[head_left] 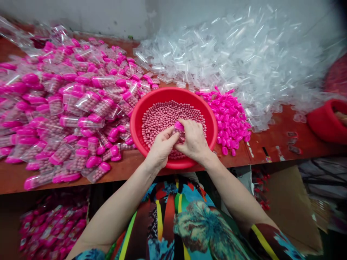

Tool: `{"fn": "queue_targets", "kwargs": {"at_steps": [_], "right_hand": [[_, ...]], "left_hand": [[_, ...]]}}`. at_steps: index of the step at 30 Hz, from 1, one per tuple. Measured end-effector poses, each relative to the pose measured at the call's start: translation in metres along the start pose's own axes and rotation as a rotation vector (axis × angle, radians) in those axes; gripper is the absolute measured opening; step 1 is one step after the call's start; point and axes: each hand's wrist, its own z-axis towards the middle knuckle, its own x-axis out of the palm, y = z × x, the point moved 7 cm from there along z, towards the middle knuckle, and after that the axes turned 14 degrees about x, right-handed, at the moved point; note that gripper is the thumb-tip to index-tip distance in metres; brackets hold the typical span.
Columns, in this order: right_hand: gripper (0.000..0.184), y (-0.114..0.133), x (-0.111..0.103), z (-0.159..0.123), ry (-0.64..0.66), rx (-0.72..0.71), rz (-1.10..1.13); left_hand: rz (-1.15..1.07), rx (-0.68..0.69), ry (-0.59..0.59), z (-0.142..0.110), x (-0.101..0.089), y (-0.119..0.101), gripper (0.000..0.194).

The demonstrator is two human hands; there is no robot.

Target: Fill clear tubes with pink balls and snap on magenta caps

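Note:
Over a red basin of small pink balls, both my hands close around one small clear container with a pink cap. My left hand pinches it from the left, thumb against its side. My right hand wraps it from the right, fingers at the capped end. My fingers cover most of the container, so how full it is cannot be made out. Loose pink caps lie in a heap right of the basin. A big pile of capped containers filled with pink balls spreads to the left.
Clear empty containers are heaped at the back right against the wall. A second red vessel stands at the far right of the table. Below the table edge are pink-capped items at left and a cardboard box at right.

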Motion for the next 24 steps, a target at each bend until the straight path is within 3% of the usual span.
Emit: {"fn": "queue_targets", "kwargs": {"at_steps": [5, 13, 18, 21, 22, 24], "right_hand": [[0.049, 0.001, -0.002, -0.005, -0.05, 0.002, -0.031], [0.044, 0.003, 0.006, -0.004, -0.027, -0.026, -0.103], [0.061, -0.002, 0.013, 0.001, 0.087, 0.018, 0.0], [0.08, -0.022, 0.005, 0.01, 0.108, 0.067, 0.182], [0.078, -0.034, 0.0, 0.015, 0.095, 0.106, 0.239], [0.056, -0.056, -0.01, 0.022, 0.08, 0.174, 0.293]], "left_hand": [[0.04, 0.029, -0.002, -0.001, -0.001, 0.001, 0.023], [0.07, -0.013, -0.053, -0.001, -0.007, 0.003, 0.024], [0.004, -0.025, -0.103, 0.0, -0.004, 0.007, 0.019], [0.015, 0.016, -0.164, 0.012, -0.018, -0.019, 0.009], [0.054, 0.055, -0.179, 0.019, -0.029, -0.036, 0.005], [0.194, 0.209, -0.204, 0.037, -0.058, -0.084, 0.004]]}}
